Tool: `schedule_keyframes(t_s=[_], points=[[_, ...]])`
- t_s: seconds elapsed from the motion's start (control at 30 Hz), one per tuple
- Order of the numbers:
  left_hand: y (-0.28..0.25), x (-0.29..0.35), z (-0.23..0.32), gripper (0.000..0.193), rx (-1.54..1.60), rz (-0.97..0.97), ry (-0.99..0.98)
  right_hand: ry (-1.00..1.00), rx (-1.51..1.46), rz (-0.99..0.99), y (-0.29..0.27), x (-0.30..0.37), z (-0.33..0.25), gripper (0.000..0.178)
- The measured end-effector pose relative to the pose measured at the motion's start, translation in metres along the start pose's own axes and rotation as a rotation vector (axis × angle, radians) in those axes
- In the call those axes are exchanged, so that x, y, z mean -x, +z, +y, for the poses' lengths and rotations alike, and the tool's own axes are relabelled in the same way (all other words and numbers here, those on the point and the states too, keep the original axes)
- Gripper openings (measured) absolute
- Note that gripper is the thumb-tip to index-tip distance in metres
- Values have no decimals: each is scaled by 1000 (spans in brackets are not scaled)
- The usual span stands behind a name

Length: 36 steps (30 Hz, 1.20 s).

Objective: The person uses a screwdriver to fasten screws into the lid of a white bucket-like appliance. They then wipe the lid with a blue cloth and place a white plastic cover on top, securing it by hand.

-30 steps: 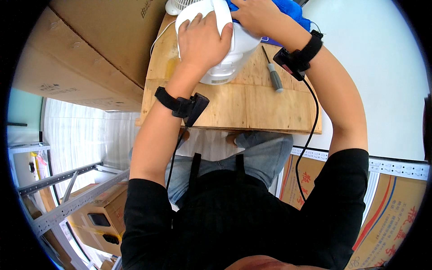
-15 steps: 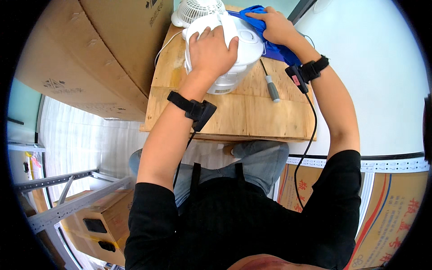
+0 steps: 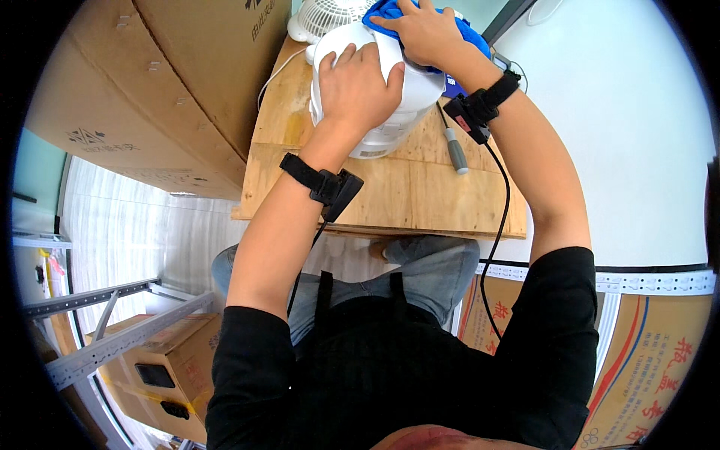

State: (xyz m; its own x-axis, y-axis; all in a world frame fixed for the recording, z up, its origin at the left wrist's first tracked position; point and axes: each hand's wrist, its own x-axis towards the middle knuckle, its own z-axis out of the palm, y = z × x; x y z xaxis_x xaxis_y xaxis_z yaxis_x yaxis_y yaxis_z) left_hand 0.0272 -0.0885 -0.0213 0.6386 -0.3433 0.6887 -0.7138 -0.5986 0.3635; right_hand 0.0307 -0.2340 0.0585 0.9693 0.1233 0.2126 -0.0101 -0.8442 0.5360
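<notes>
A white, rounded, lidded appliance (image 3: 409, 116), like a rice cooker, stands on a wooden table. My left hand (image 3: 361, 91) lies on its lid with the fingers spread. Over the lid's far right part, my right hand (image 3: 429, 34) presses and holds a bunched blue cloth (image 3: 475, 39). Part of the lid is hidden beneath that hand and the cloth. A screwdriver (image 3: 456, 154) with a grey handle rests on the tabletop to the right of the appliance.
The wooden table (image 3: 390, 199) is in front of me. A small white fan (image 3: 330, 15) stands behind the appliance, a cable beside it. Large cardboard boxes (image 3: 150, 82) rise at the left. A metal rack (image 3: 127, 341) and another carton (image 3: 187, 360) are lower left. A white surface (image 3: 615, 150) borders the right.
My right hand has moved left with the blue cloth, from beside the appliance onto its lid. My left hand stays on the lid, almost unmoved.
</notes>
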Motion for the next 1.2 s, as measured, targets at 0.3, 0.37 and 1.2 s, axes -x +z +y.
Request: schedule_keyframes(t_s=[0.3,0.37,1.2], points=[[3,2,4,49,-3,32,-15,-38,-33,-65,-12,1,5,51],[1,1,2,50,-10,10,-12,-47,-1,-84,-6,-16,0,49],[-6,-1,2,50,-4,-52,-39,68,-231,-205,5,-7,16,52]])
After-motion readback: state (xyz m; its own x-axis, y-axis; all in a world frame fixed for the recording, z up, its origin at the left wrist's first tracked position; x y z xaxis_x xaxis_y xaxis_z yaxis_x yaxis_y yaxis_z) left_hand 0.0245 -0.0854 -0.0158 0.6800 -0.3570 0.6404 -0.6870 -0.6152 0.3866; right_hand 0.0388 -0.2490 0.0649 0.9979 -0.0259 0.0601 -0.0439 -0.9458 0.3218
